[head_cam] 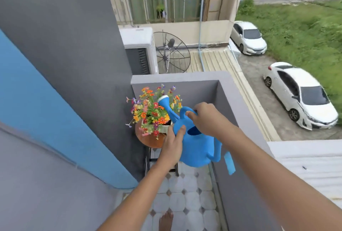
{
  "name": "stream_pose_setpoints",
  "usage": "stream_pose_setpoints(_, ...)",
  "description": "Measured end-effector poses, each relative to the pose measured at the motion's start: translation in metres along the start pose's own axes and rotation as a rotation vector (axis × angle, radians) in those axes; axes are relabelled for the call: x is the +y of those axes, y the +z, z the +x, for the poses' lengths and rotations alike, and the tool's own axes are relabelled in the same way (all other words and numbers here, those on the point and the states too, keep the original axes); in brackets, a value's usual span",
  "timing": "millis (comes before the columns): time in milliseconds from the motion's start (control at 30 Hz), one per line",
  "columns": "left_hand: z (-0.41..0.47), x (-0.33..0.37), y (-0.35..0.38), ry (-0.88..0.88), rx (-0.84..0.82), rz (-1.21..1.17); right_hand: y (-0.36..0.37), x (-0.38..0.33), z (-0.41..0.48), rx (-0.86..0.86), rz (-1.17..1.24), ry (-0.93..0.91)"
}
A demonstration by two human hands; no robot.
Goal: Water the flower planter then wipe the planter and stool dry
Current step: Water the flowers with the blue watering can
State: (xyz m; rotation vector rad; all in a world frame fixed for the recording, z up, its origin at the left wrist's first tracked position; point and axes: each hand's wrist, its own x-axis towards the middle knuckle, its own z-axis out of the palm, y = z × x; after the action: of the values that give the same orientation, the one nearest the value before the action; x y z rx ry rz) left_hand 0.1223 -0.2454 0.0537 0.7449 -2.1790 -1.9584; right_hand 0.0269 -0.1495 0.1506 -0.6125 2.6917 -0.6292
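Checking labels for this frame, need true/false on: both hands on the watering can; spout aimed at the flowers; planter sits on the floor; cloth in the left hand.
1. Both hands are on the watering can. True: right hand at the top handle, left hand against its side.
2. The spout points at the flowers. True.
3. The planter sits on the floor. False: it is on a round wooden stool.
4. The left hand holds a cloth. False: none visible in either hand.
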Motion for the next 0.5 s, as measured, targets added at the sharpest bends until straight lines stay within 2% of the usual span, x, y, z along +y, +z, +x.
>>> stream_pose_setpoints(267, 0.011, 0.009, -0.045, -0.032, -0.049, 0.093, 0.001, -0.046, 0.024, -0.076, -0.069, 0.003)
stream_pose_setpoints(500, 0.015, 0.021, -0.057, -0.014, -0.043, 0.069, -0.011, -0.071, 0.034, -0.107, -0.094, -0.009)
